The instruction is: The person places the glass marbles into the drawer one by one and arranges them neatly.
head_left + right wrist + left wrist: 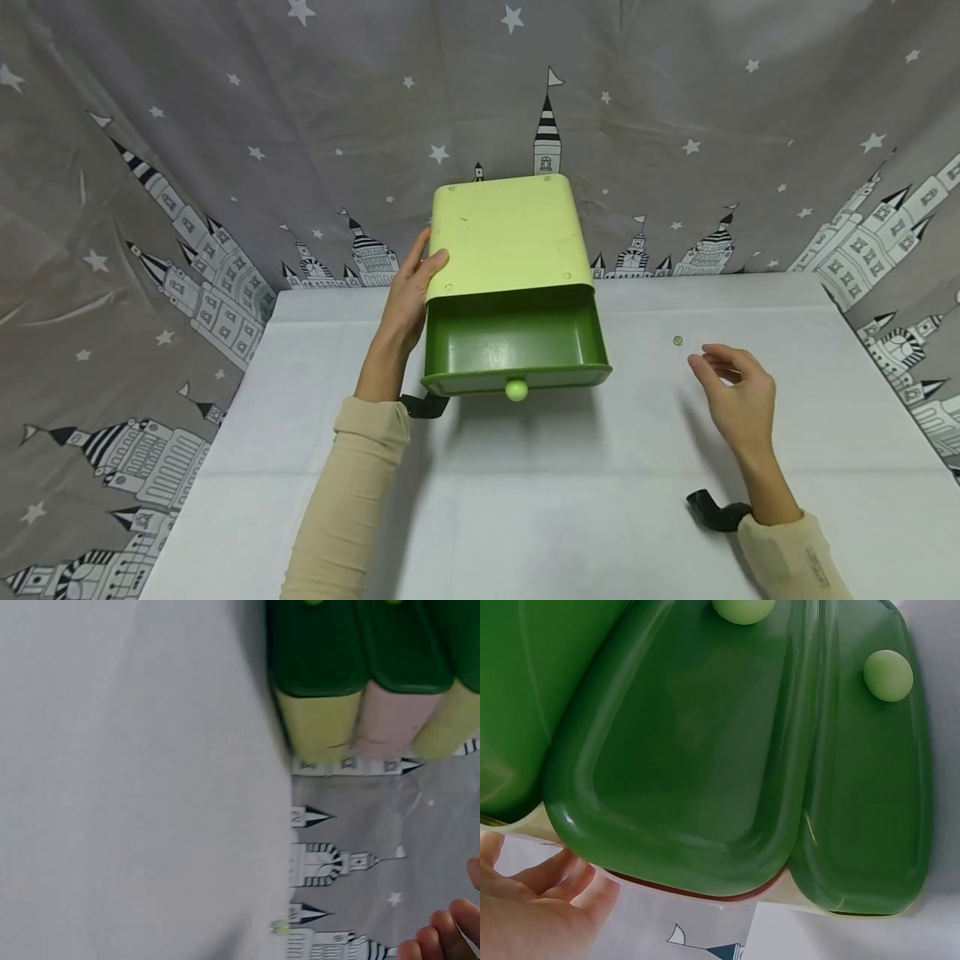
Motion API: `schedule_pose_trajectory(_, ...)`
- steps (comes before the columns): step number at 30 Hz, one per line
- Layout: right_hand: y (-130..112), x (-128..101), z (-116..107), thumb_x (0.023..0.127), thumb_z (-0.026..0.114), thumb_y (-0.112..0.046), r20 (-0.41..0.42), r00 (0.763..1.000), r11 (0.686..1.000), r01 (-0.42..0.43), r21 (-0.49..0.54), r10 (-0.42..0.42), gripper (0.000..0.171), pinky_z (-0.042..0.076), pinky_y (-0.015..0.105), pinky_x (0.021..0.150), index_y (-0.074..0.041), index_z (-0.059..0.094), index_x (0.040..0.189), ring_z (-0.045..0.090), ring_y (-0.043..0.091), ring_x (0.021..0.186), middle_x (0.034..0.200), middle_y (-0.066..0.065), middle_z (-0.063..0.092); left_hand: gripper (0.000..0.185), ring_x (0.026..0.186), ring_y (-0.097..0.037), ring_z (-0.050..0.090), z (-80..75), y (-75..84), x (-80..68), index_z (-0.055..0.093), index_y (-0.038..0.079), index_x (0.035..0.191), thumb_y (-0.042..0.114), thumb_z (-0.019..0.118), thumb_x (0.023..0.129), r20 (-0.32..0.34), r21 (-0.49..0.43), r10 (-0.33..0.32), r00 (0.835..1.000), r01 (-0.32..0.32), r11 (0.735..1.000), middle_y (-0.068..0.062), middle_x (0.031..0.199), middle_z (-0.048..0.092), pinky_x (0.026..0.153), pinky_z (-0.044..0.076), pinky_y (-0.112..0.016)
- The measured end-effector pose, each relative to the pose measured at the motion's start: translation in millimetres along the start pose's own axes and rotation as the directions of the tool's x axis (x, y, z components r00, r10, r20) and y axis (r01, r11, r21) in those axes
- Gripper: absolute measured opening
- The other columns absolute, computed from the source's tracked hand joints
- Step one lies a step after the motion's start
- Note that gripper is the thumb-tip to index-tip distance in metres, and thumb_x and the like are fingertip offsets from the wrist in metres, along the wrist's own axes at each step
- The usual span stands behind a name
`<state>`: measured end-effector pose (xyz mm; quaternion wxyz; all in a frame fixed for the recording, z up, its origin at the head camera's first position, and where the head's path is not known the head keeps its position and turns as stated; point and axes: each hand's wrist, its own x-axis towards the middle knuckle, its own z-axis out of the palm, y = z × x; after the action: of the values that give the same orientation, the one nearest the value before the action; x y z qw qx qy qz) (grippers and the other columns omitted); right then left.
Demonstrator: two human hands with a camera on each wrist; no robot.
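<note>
A pale green drawer cabinet (506, 233) stands at the back of the white table (570, 508). Its top dark green drawer (514, 343) is pulled out and looks empty, with a round pale knob (516, 389) on its front. My left hand (426, 257) rests against the cabinet's left side, fingers straight up the wall and thumb on the top front edge. The left wrist view shows the dark drawer fronts (697, 750) from close by, with the left hand (532, 900) at the lower left. My right hand (712, 360) hovers over the table with loosely curled fingers, holding nothing. A small green round piece (678, 340) lies just beyond its fingertips (442, 937).
A grey cloth (225, 167) printed with stars and castles hangs behind and beside the table. Black wrist straps (716, 510) show at both sleeves. The small green piece (279, 927) lies near the table's far edge in the right wrist view, and the cabinet (322, 727) is off to the side.
</note>
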<state>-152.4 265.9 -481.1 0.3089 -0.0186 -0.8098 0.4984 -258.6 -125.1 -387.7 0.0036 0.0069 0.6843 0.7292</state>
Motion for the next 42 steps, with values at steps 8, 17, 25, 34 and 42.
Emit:
schedule_pose_trajectory(8, 20.2, 6.0, 8.2, 0.086, 0.074, -0.001, 0.023, 0.996, 0.995, -0.082, -0.064, 0.084, 0.022, 0.042, 0.011, 0.070, 0.012, 0.070, 0.103, 0.053, -0.006, 0.078, 0.089, 0.009, 0.066, 0.069, 0.125, -0.022, 0.049, 1.1, -1.3, 0.4, 0.027, 0.032, 0.158, 0.039, 0.061, 0.098, -0.005, -0.001, 0.005, 1.000, -0.005, 1.000, -0.008, 0.148, 0.042, 0.096, 0.045, -0.035)
schedule_pose_trajectory(17, 31.9, 20.0, 13.1, 0.088, 0.072, -0.003, 0.088, 0.988, 0.987, -0.113, -0.115, 0.124, 0.022, 0.040, 0.008, 0.067, 0.011, 0.071, 0.105, 0.050, -0.012, 0.076, 0.098, 0.023, 0.069, 0.070, 0.125, -0.023, 0.049, 2.0, -1.6, 0.8, 0.026, 0.031, 0.158, 0.040, 0.060, 0.099, 0.002, 0.013, 0.005, 1.000, -0.005, 1.000, -0.010, 0.145, 0.044, 0.097, 0.045, -0.037)
schedule_pose_trajectory(25, 40.3, 30.8, 26.0, 0.088, 0.071, -0.003, 0.115, 0.978, 0.979, -0.162, -0.122, 0.176, 0.022, 0.041, 0.012, 0.066, 0.011, 0.071, 0.105, 0.050, -0.009, 0.071, 0.093, 0.025, 0.069, 0.071, 0.124, -0.024, 0.049, 0.2, -1.3, 0.0, 0.024, 0.030, 0.159, 0.040, 0.060, 0.099, 0.006, 0.017, 0.006, 1.000, -0.006, 1.000, -0.011, 0.145, 0.042, 0.095, 0.046, -0.035)
schedule_pose_trajectory(34, 52.5, 36.5, 37.8, 0.090, 0.066, -0.005, 0.154, 0.965, 0.963, -0.181, -0.201, 0.214, 0.024, 0.041, 0.020, 0.068, 0.011, 0.070, 0.108, 0.056, 0.015, 0.078, 0.093, 0.023, 0.068, 0.069, 0.122, -0.023, 0.050, -0.5, -1.0, -1.6, 0.026, 0.031, 0.158, 0.041, 0.060, 0.099, 0.005, 0.013, 0.010, 1.000, -0.010, 1.000, -0.010, 0.144, 0.043, 0.092, 0.047, -0.034)
schedule_pose_trajectory(42, 65.5, 38.8, 37.8, 0.092, 0.064, -0.007, 0.186, 0.952, 0.951, -0.197, -0.239, 0.244, 0.027, 0.042, 0.029, 0.071, 0.010, 0.068, 0.113, 0.058, 0.027, 0.083, 0.094, 0.023, 0.067, 0.068, 0.117, -0.022, 0.053, -0.9, -1.9, -1.0, 0.026, 0.031, 0.158, 0.040, 0.059, 0.099, 0.004, 0.014, 0.021, 1.000, -0.021, 1.000, -0.011, 0.140, 0.045, 0.089, 0.048, -0.032)
